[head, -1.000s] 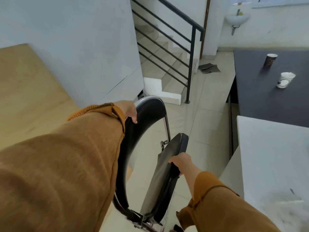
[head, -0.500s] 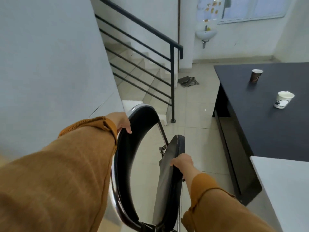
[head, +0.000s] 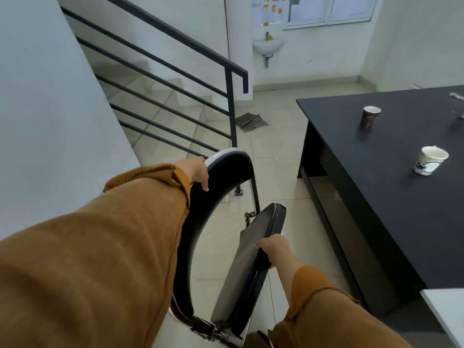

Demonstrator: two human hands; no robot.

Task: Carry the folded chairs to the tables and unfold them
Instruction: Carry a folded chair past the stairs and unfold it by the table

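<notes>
Left hand (head: 197, 172), coming out of a mustard-brown sleeve (head: 100, 247), is curled over the top edge of the black folding chair (head: 226, 177), fingers hooked down over the curved backrest where a chrome rim shows. Right hand (head: 275, 249) grips the side edge of the chair's seat pad (head: 251, 259), thumb lying on the upper face and fingers wrapped underneath. The seat stands steeply tilted, close to the backrest, so the chair is only partly opened; its hinge and lower frame show at the bottom of the view, but I cannot tell whether the legs touch the ground. The chair is over the pale tiled floor (head: 276, 141), in the passage between a black stair railing (head: 231, 101) on the left and a large dark table (head: 376, 184) on the right, near both but touching neither. On the dark table stand two paper cups, well apart: a brown one (head: 369, 117) farther back and a white one (head: 430, 160) nearer. The corner of a white table (head: 449, 312) pokes in at the lower right, just beside the dark one. Tiled stairs (head: 160, 106) climb behind the railing along a plain pale wall (head: 50, 109). A striped cloth (head: 251, 121) lies crumpled on the floor past the railing post. On the far wall hangs a small white sink (head: 268, 45), with paper notes (head: 270, 8) above it and a window (head: 329, 8) to its right.
</notes>
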